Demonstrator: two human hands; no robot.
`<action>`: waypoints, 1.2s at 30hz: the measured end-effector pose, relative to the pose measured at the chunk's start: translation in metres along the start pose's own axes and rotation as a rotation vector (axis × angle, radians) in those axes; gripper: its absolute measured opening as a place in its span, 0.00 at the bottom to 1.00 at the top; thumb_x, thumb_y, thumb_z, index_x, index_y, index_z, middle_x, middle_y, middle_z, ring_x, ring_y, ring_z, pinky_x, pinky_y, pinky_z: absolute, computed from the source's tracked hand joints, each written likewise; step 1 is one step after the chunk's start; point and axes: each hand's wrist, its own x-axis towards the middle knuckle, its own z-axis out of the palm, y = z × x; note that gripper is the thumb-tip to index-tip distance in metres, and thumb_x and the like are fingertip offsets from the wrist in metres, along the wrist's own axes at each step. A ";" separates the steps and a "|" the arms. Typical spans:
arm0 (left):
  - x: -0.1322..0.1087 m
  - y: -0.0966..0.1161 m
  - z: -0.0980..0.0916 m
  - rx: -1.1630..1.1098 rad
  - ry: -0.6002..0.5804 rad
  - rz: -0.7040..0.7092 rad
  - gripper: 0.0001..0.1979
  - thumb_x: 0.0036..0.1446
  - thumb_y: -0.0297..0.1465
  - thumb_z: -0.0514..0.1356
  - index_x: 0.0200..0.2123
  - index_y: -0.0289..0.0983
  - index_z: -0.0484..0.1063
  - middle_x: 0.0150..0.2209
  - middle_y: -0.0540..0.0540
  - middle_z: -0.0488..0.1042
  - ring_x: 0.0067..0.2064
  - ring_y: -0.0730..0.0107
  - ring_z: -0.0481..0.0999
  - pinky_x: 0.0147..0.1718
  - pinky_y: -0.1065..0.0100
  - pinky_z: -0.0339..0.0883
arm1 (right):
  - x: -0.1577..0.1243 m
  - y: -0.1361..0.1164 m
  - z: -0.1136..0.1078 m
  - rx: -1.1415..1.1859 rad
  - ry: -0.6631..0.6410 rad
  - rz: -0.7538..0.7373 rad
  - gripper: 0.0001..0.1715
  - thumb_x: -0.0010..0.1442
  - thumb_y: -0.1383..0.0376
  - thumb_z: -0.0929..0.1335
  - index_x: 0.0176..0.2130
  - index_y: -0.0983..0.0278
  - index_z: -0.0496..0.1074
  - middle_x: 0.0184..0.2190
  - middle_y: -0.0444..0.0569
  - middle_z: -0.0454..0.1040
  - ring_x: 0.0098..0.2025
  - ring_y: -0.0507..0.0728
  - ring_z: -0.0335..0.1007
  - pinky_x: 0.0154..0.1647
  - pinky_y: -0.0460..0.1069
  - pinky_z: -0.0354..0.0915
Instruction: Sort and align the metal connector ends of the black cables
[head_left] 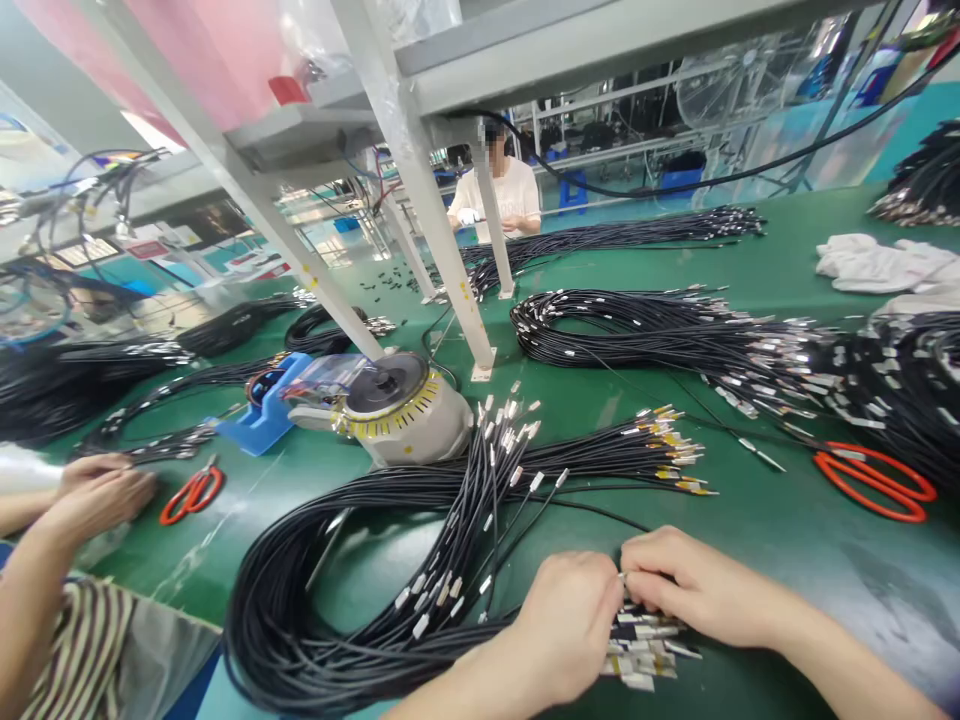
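Note:
My left hand and my right hand meet at the front of the green table, fingers closed in a pinch. Between their fingertips shows a small pale tip, apparently the end of a black cable; the rest is hidden by the fingers. Just under them lie the silver and white connector ends of a cable bundle. That looped bundle of black cables curves away to the left, with white tags and sleeves on it. Its other part ends in yellow-tipped connectors beyond my hands.
A round tape dispenser stands behind the bundle, beside a blue holder. Orange-handled scissors lie at right, another orange-handled pair at left. A co-worker's hands are at left; another person sits opposite. Shelf posts rise from the table.

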 end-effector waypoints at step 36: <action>-0.034 -0.028 -0.082 -0.907 0.614 -0.144 0.15 0.55 0.33 0.55 0.46 0.35 0.66 0.38 0.43 0.71 0.23 0.79 0.64 0.20 0.74 0.59 | -0.016 -0.003 -0.014 -0.012 0.228 0.105 0.06 0.56 0.68 0.61 0.27 0.63 0.63 0.23 0.41 0.66 0.26 0.51 0.59 0.26 0.45 0.57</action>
